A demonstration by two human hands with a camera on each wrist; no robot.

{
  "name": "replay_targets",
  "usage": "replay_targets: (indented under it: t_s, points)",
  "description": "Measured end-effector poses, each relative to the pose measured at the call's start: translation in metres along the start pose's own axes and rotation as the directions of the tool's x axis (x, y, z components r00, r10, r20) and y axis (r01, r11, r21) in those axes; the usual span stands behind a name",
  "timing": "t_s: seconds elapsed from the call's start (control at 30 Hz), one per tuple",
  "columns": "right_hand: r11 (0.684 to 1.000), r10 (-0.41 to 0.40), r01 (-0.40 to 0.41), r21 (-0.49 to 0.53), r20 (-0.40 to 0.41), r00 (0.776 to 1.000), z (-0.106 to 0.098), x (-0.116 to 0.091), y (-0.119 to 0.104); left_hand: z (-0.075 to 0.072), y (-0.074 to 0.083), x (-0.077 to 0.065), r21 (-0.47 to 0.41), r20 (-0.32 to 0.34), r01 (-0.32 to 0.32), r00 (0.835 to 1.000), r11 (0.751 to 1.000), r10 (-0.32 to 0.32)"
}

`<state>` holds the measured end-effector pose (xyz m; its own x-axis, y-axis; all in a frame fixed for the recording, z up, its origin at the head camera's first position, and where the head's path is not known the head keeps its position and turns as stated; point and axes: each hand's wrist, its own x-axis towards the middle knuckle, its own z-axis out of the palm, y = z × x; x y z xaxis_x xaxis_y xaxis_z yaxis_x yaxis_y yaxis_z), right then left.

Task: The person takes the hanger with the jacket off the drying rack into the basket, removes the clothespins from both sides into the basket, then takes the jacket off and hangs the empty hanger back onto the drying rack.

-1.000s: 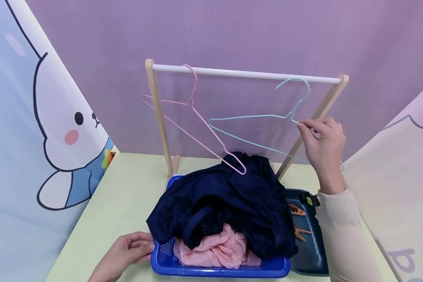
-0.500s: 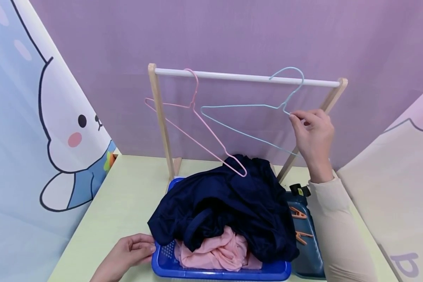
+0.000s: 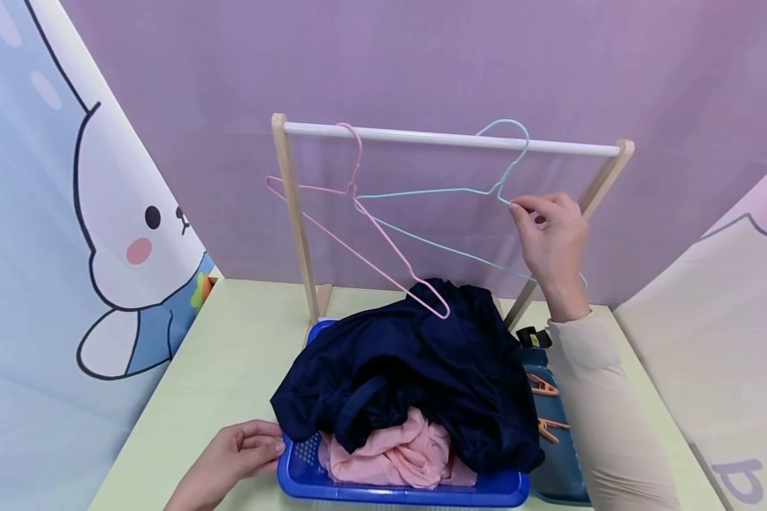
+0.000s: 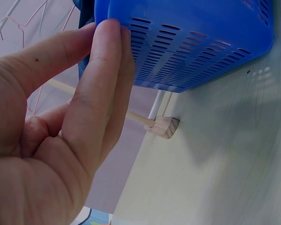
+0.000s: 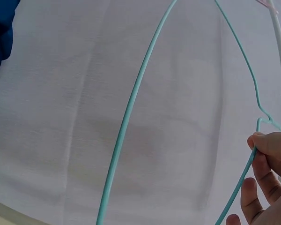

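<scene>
Light blue wire hanger (image 3: 447,206) up at the rack, hook over the white rail (image 3: 450,138), body tilted, its left tip crossing the pink hanger (image 3: 358,220). Right hand (image 3: 550,238) pinches the blue hanger at the neck just under the hook, thumb and forefinger closed on the wire, other fingers curled loosely; right wrist view shows fingertips (image 5: 267,150) on the wire. Pink hanger hangs near the rail's left end, lower corner touching the navy garment (image 3: 415,369). Wooden rack posts (image 3: 294,213) stand on a pale yellow-green table (image 3: 217,369). Purple cloth backdrop (image 3: 422,64) behind, rabbit cartoon panel (image 3: 121,234) at left. Blue perforated basket (image 3: 396,490) in front of rack holds the navy garment heaped over a pink garment (image 3: 396,454). Left hand (image 3: 230,461) rests on the basket's left corner, fingers nearly straight, pressed flat on the wall, gripping nothing. Dark teal tray (image 3: 562,468) just right of basket, orange clothespins (image 3: 546,408) in it.
</scene>
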<state>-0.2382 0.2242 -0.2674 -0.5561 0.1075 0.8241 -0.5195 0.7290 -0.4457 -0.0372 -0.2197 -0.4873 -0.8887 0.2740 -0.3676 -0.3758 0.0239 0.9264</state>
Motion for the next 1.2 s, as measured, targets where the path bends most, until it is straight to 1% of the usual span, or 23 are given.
replay_targets:
  t_s: [0.07,0.3,0.47,0.6,0.77,0.83,1.03,1.2]
  points:
    - [1.0,-0.004,0.004,-0.003,0.007,1.0,0.001,-0.002,0.002,0.0,0.0,0.0,0.0,0.005,-0.007,1.0,1.0,0.007]
    - [1.0,-0.014,0.014,-0.002,0.017,1.0,-0.001,-0.004,0.008,0.0,0.002,0.001,-0.01,0.028,-0.07,0.997,0.997,0.07]
    - [0.999,-0.029,0.029,-0.026,0.027,0.999,-0.004,-0.002,0.01,0.0,0.003,0.001,-0.003,0.024,-0.075,0.997,0.997,0.075]
    - [0.998,-0.029,0.031,-0.049,0.048,0.998,-0.008,-0.001,0.01,0.001,0.006,0.001,0.006,0.026,-0.094,0.995,0.996,0.094]
    - [0.998,-0.001,0.007,-0.068,0.086,0.996,-0.016,-0.003,0.006,0.001,0.008,-0.003,0.013,0.023,-0.104,0.994,0.995,0.104]
    - [0.997,0.016,-0.009,-0.072,0.1,0.995,-0.019,-0.005,0.004,0.001,0.009,-0.004,0.019,0.014,-0.092,0.996,0.996,0.092]
    - [0.996,0.037,-0.024,-0.083,0.156,0.987,-0.035,-0.019,-0.002,0.001,0.009,-0.009,0.032,-0.006,-0.071,0.997,0.997,0.071]
    - [0.992,0.038,-0.01,-0.128,0.213,0.976,-0.055,-0.044,-0.008,0.001,0.009,-0.012,0.024,0.008,-0.085,0.996,0.996,0.085]
